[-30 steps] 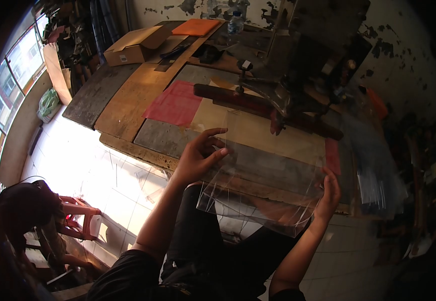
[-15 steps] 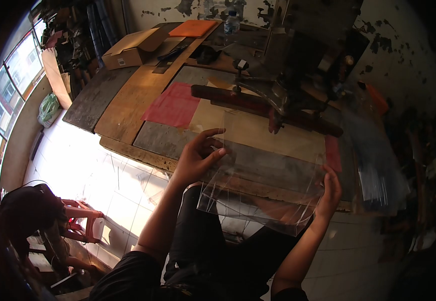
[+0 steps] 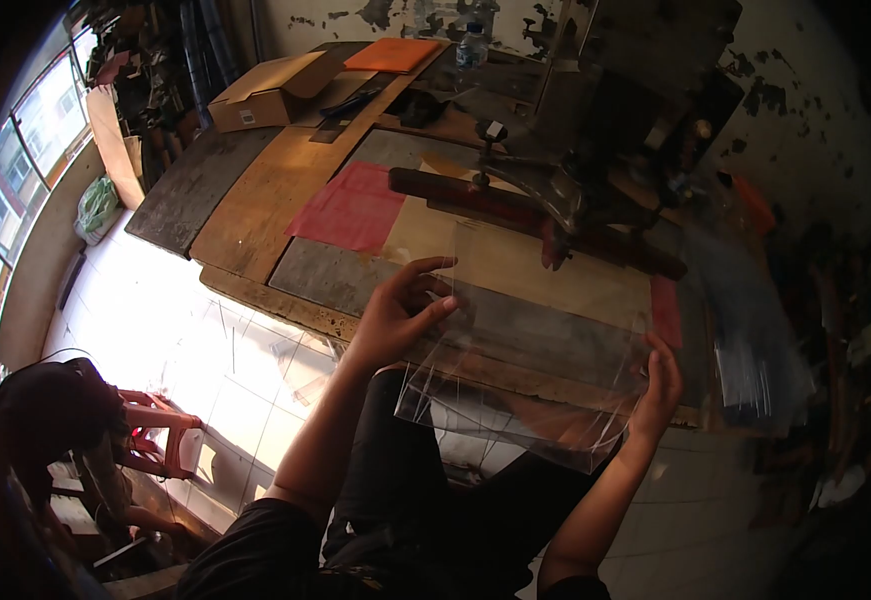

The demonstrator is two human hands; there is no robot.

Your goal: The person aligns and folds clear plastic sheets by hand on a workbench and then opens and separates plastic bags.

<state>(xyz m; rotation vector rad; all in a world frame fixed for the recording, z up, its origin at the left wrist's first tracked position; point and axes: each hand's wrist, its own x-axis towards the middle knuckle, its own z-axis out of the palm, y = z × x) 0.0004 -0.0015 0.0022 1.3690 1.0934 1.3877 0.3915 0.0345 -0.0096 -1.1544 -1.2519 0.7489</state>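
Observation:
A clear plastic sheet [image 3: 525, 400] spans between my two hands, its lower part hanging over the table's front edge above my lap. My left hand [image 3: 402, 308] holds its left side, thumb and fingers curled at the edge. At the right side my right hand [image 3: 658, 385] grips it with bent fingers. Under the sheet's far part lies a pale yellow sheet [image 3: 525, 262] on the worktable. A red sheet [image 3: 348, 207] adjoins it on the left. Just beyond, a dark machine bar [image 3: 455, 194] hangs over the yellow sheet.
An open cardboard box [image 3: 270, 92], an orange folder [image 3: 391, 55] and a water bottle [image 3: 471, 48] stand or lie at the back. Clear plastic sheets [image 3: 755, 350] are stacked on the right. A person [image 3: 60, 410] bends beside a red stool [image 3: 163, 434] at lower left.

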